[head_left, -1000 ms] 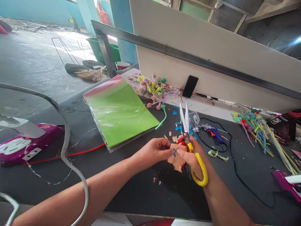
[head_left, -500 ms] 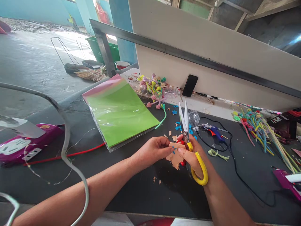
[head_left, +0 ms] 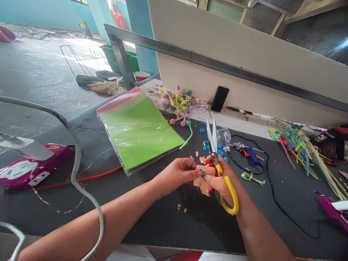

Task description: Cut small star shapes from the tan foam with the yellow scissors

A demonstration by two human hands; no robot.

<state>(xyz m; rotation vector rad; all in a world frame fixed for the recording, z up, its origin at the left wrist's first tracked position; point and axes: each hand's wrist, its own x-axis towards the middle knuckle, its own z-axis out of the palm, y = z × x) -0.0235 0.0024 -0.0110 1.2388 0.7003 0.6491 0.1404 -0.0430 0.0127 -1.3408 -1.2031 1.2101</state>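
Observation:
My left hand pinches a piece of tan craft foam from the left, with a small blue bit stuck on it. My right hand grips a pair of scissors with yellow and red handles. Their steel blades point up and away from me, slightly parted, just past the foam's top edge. The right fingers also press against the foam. Part of the red handle is hidden behind the foam and my right hand.
On the dark table lie foam scraps, blue cut shapes, a plastic-wrapped green foam stack, a blue glue gun, pipe cleaner bundles, and a magenta power strip. A phone leans on a white board behind.
The foam piece has turned slightly between my fingers, and the yellow scissor handle has shifted a little left. The view has drifted slightly.

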